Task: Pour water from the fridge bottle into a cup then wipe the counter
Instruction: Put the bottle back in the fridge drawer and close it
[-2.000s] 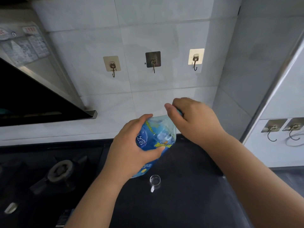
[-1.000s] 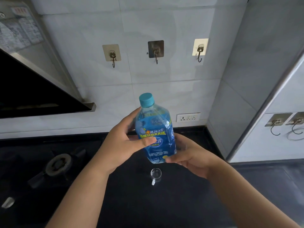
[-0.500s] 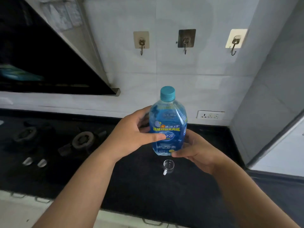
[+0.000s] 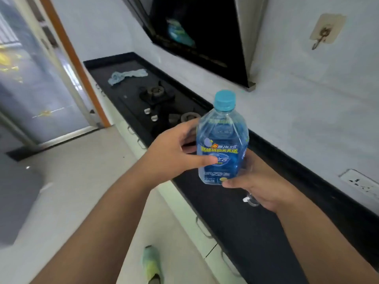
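Here, counts: one bottle [image 4: 222, 144], one cup [image 4: 251, 200], one cloth [image 4: 127, 75], two burners seen, one wall hook [image 4: 323, 35], one socket [image 4: 361, 184].
Bottle: clear plastic, squarish shoulders, blue printed label, light blue ribbed cap [image 4: 224, 100] screwed on; held upright in the air above the bench [image 4: 235, 222], near its front edge.
Left hand [image 4: 174, 158]: wrapped round the bottle's left side, thumb laid across the label front, fingers behind.
Right hand [image 4: 262, 181]: cupped under and round the bottle's lower right, thumb tip against the bottom edge of the label.
Cup: small, clear, glassy, with a little handle; standing on the bench, mostly hidden behind the right hand, only a rim sliver and handle showing.
Bench: long, black, matte, running along the wall from lower right to upper left.
Cloth: pale blue, crumpled, soft-looking, lying at the far end of the bench, well apart from the bottle.
Burners: near burner [image 4: 189, 116] partly behind the left hand's fingers; far burner [image 4: 155, 91] with black grate; two silvery knobs [image 4: 150, 114] between them at the front.
Hood [image 4: 196, 35]: dark, glossy, slanted panel above the burners, with a bluish reflection.
Wall: pale tiles; hook on a square beige pad, upper right; white socket low on the right.
Floor [image 4: 71, 181]: pale, smooth; a green slipper [image 4: 151, 263] at the bottom edge.
Left background: blurred doorway with an orange-brown frame.
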Motion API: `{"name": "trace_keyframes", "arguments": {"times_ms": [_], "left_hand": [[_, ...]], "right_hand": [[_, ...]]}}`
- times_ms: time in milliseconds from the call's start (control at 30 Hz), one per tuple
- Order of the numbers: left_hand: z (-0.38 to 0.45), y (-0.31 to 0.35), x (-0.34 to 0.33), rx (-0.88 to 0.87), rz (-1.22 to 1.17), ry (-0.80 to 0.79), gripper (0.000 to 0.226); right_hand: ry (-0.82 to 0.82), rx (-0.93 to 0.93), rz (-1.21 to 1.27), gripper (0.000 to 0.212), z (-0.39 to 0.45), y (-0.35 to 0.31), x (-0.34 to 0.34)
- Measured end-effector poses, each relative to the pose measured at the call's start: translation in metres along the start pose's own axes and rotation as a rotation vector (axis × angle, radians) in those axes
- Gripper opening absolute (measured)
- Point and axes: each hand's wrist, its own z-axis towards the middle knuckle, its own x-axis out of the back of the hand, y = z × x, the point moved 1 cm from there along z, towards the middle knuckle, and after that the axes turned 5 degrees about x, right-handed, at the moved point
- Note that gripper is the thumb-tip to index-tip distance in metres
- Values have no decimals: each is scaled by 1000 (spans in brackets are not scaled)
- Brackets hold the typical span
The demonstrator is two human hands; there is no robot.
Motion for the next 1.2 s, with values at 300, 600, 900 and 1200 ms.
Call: {"name": "trace_keyframes", "arguments": {"times_ms": [300, 600, 900, 1200], "left_hand": [[-157, -10, 115, 202, 85, 463, 77], [-310, -33, 236, 329, 142, 755, 76], [-395, -44, 331, 347, 152, 888, 71], [-406, -65, 420, 351, 150, 1005, 68]], "right_hand": [[-400, -98, -40, 80, 59, 4, -176], [-679, -149, -59, 76, 99, 20, -383], [-797, -154, -25, 82, 125, 20, -531], [-910, -182, -2, 82, 204, 22, -622]]}}
